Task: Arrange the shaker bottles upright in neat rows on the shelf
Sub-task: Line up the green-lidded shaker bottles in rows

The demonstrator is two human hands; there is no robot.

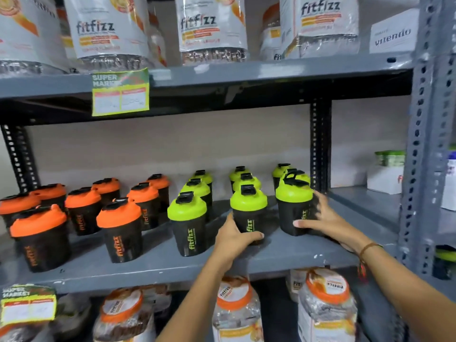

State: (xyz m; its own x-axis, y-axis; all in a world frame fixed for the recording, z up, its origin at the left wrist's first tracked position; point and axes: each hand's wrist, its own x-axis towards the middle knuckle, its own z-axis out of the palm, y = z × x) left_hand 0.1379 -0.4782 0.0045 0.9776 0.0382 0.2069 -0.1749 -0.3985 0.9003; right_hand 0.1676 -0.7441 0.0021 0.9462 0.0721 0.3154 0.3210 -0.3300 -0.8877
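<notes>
Black shaker bottles stand upright on the grey middle shelf [158, 265]. Several with orange lids [118, 215] fill the left half, and several with green lids [186, 208] stand in three rows on the right half. My left hand [234, 236] is wrapped around the base of the front green-lidded bottle [248, 213] of the middle row. My right hand [320, 218] grips the lower body of the front green-lidded bottle [293, 208] of the rightmost row, its thumb across the front. Both bottles rest on the shelf.
Large fitfizz jars [108, 28] line the shelf above, and more jars [237, 309] sit below. A perforated upright [318, 144] stands just right of the green rows. Price tags [120, 92] hang on the shelf edges. The neighbouring rack [365, 201] holds a white box.
</notes>
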